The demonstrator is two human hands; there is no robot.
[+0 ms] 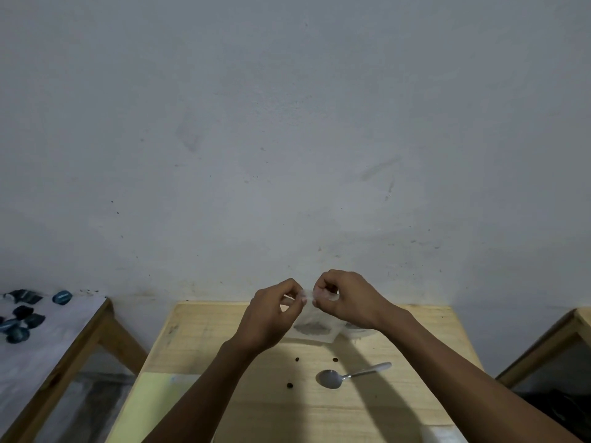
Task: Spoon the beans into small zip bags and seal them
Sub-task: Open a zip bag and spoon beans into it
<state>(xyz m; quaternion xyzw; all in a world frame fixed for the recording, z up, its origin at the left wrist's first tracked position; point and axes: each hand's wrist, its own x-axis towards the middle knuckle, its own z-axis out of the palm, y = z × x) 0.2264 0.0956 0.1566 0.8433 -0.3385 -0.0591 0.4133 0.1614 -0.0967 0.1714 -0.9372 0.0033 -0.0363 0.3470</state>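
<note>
Fingers (303, 301) of both hands pinch unlabelled zip bag (315, 324).

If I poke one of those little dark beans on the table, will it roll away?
Probably, a little. The loose beans look small and roundish, and the wooden table looks flat and smooth, so a poke could send one rolling. They seem very light, so even a sleeve might knock them. Their exact shape is too small to tell.

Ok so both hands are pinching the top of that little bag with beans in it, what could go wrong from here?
The left hand and right hand hold the zip bag above the table; if the seal closes unevenly, beans could spill. Three loose beans near the spoon may get left behind.
</note>
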